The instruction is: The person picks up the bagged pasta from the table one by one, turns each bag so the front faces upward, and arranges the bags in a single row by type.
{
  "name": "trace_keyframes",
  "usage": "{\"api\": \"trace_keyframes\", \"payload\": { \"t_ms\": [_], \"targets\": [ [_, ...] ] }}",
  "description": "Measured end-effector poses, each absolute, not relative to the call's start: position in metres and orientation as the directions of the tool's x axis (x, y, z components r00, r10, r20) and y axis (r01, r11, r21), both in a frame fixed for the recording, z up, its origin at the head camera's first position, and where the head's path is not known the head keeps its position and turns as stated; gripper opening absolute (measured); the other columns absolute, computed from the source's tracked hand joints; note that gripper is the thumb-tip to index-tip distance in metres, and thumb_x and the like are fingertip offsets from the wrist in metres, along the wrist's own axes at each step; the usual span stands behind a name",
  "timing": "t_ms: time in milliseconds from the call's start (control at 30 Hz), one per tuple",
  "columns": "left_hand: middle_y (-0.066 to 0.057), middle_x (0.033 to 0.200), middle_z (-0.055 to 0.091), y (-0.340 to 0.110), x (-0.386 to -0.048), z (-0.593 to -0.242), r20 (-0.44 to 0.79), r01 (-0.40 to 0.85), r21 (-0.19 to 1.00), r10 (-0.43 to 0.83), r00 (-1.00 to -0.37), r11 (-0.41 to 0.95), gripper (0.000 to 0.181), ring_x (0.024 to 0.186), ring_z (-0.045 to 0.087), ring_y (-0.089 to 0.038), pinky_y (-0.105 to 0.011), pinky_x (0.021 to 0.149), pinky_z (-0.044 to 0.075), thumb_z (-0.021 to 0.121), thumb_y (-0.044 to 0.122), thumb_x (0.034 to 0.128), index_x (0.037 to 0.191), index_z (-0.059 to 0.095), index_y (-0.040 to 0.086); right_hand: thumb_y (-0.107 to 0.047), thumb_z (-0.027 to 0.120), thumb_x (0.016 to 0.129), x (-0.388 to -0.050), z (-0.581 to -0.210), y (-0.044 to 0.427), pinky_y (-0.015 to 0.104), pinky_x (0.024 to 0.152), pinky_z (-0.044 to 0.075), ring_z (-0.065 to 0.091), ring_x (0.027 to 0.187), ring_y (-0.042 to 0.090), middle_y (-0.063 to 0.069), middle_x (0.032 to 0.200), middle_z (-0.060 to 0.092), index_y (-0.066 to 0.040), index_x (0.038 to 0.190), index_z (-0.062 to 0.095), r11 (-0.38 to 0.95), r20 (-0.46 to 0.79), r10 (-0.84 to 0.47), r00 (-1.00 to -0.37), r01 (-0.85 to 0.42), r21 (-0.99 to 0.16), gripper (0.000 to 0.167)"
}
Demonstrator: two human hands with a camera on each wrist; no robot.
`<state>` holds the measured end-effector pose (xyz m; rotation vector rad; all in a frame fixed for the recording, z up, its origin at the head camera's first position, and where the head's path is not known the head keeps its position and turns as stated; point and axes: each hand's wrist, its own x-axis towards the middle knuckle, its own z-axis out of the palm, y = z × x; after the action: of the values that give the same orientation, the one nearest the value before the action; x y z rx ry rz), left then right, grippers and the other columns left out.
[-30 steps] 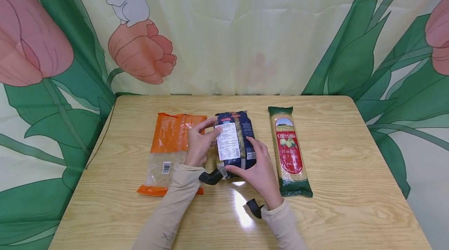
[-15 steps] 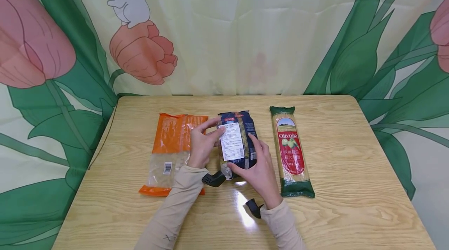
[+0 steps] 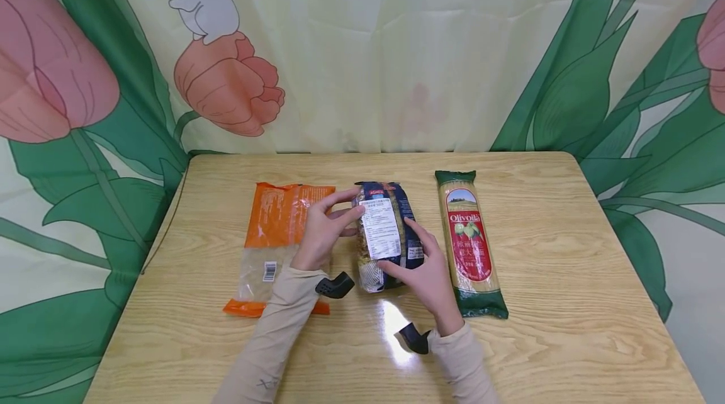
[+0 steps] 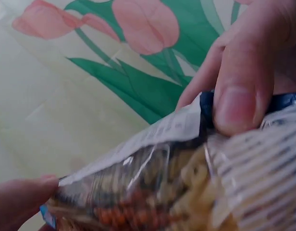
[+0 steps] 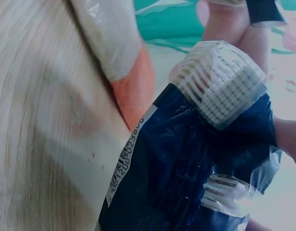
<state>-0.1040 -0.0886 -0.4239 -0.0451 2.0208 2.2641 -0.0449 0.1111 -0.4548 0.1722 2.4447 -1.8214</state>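
A dark blue pasta bag [image 3: 381, 228] with a white printed label is held between both hands over the middle of the table. My left hand [image 3: 320, 231] pinches its upper left edge. My right hand [image 3: 426, 273] grips the lower right side, thumb near the striped lower end. Through the clear film in the left wrist view, pasta pieces [image 4: 186, 183] show, pale and reddish. The right wrist view shows the bag's blue back [image 5: 186, 159] with a barcode. Whether the bag touches the table cannot be told.
An orange and clear bag [image 3: 277, 221] lies left of the hands, partly behind the left forearm. At the right lies a green-ended spaghetti pack [image 3: 469, 234] with a red label. The wooden table [image 3: 566, 265] ends at a flowered curtain [image 3: 442, 77].
The pasta bag has shifted slightly right and rolled a little, so more of its left side shows. My right hand has moved slightly right with it. The other two packs stay put.
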Motion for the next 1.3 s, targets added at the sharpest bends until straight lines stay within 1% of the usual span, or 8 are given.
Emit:
{"api": "trace_keyframes", "payload": {
  "t_ms": [200,400,600,700,833,1000,1200,1300],
  "targets": [
    [-0.009,0.138,0.058,-0.097,-0.103,-0.421,-0.058,-0.085,0.983,0.165,-0.985,-0.161,0.037,0.115,0.064,-0.024,-0.043,0.082,0.061,0.065,0.010,0.0966,0.133,0.061,0.006,-0.018,0.090,0.073,-0.047,-0.455,0.117,0.041,0.092,0.055,0.051,0.127,0.032,0.005,0.151,0.040,-0.032,0.148,0.045,0.078,-0.215,0.001,-0.977,0.215,-0.974,0.089],
    [-0.016,0.138,0.056,-0.104,-0.104,-0.426,-0.007,-0.034,0.982,0.142,-0.990,-0.185,0.038,0.111,0.065,-0.020,-0.043,0.087,0.059,0.064,0.009,0.0972,0.134,0.058,0.001,-0.001,0.083,0.076,-0.046,-0.454,0.120,0.032,0.083,0.058,0.052,0.123,0.033,0.009,0.146,0.043,-0.024,0.148,0.047,-0.075,-0.194,-0.028,-0.981,0.196,-0.978,0.084],
    [-0.015,0.138,0.056,-0.109,-0.109,-0.430,-0.012,-0.029,0.985,0.103,-0.995,-0.170,0.040,0.120,0.059,-0.022,-0.046,0.096,0.055,0.064,0.014,0.0978,0.136,0.058,0.004,0.004,0.079,0.078,-0.044,-0.452,0.122,0.032,0.083,0.059,0.053,0.118,0.031,0.012,0.143,0.045,-0.021,0.149,0.045,-0.131,-0.150,-0.048,-0.988,0.155,-0.979,0.082],
    [-0.013,0.142,0.051,-0.110,-0.111,-0.430,-0.042,-0.071,0.981,0.159,-0.986,-0.178,0.044,0.129,0.053,-0.030,-0.049,0.099,0.053,0.063,0.016,0.0984,0.141,0.053,0.008,0.005,0.077,0.079,-0.043,-0.450,0.123,0.031,0.083,0.058,0.052,0.118,0.030,0.013,0.145,0.043,-0.020,0.149,0.045,-0.139,-0.149,-0.055,-0.987,0.155,-0.978,0.082],
    [-0.013,0.149,0.042,-0.109,-0.115,-0.433,-0.094,-0.138,0.979,0.265,-0.959,-0.151,0.051,0.133,0.048,-0.035,-0.048,0.100,0.052,0.060,0.021,0.1005,0.148,0.045,0.012,0.007,0.076,0.079,-0.042,-0.451,0.125,0.031,0.084,0.058,0.051,0.118,0.031,0.012,0.147,0.040,-0.020,0.150,0.044,-0.154,-0.154,-0.071,-0.985,0.164,-0.974,0.083],
    [-0.010,0.151,0.040,-0.107,-0.118,-0.438,-0.173,-0.243,0.956,0.354,-0.919,-0.165,0.052,0.133,0.047,-0.030,-0.047,0.100,0.050,0.056,0.026,0.1022,0.151,0.040,0.020,0.009,0.075,0.079,-0.042,-0.454,0.124,0.029,0.086,0.057,0.051,0.118,0.029,0.011,0.148,0.038,-0.020,0.151,0.042,-0.180,-0.157,-0.102,-0.982,0.173,-0.968,0.085],
    [-0.018,0.152,0.036,-0.106,-0.120,-0.446,-0.227,-0.370,0.897,0.466,-0.855,-0.242,0.061,0.125,0.047,-0.030,-0.042,0.096,0.046,0.050,0.026,0.1022,0.158,0.024,0.021,0.009,0.072,0.080,-0.040,-0.457,0.125,0.028,0.089,0.056,0.051,0.119,0.027,0.014,0.151,0.036,-0.016,0.153,0.039,-0.254,-0.149,-0.148,-0.978,0.183,-0.950,0.084],
    [-0.018,0.153,0.034,-0.105,-0.122,-0.448,-0.244,-0.400,0.883,0.489,-0.837,-0.245,0.064,0.123,0.048,-0.030,-0.040,0.095,0.048,0.051,0.028,0.1021,0.159,0.021,0.023,0.008,0.072,0.081,-0.040,-0.459,0.126,0.029,0.091,0.056,0.052,0.120,0.026,0.014,0.152,0.034,-0.015,0.154,0.037,-0.288,-0.136,-0.165,-0.977,0.180,-0.941,0.084]
  ]
}}
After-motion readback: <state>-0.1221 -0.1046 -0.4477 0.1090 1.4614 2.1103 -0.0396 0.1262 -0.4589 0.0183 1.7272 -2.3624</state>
